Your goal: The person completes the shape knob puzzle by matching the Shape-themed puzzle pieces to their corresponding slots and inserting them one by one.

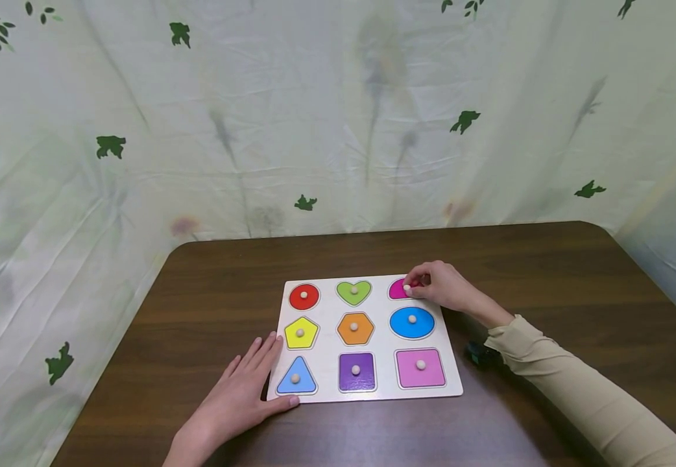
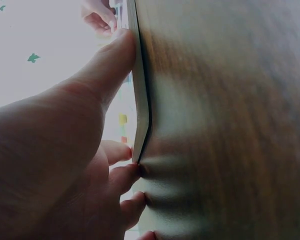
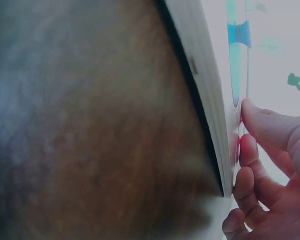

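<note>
A white shape puzzle board [image 1: 327, 318] lies on the table, with knobbed pieces in its recesses. At its far right corner my right hand [image 1: 444, 285] pinches a magenta piece [image 1: 396, 290] by its small knob, thumb and fingertips close to the board; the hand covers the piece's right part. My left hand [image 1: 241, 384] rests flat at the board's left side. Its straight fingers touch that edge and the thumb [image 2: 117, 52] lies on the near edge. In the right wrist view, the right fingertips [image 3: 244, 182] are low against the board face.
Around the magenta piece sit a green heart [image 1: 353, 293], a blue oval [image 1: 412, 323] and other coloured shapes in the board. A small dark object [image 1: 481, 355] is by the right wrist. Behind the brown table [image 1: 227, 272] hangs a leaf-patterned curtain [image 1: 338, 130].
</note>
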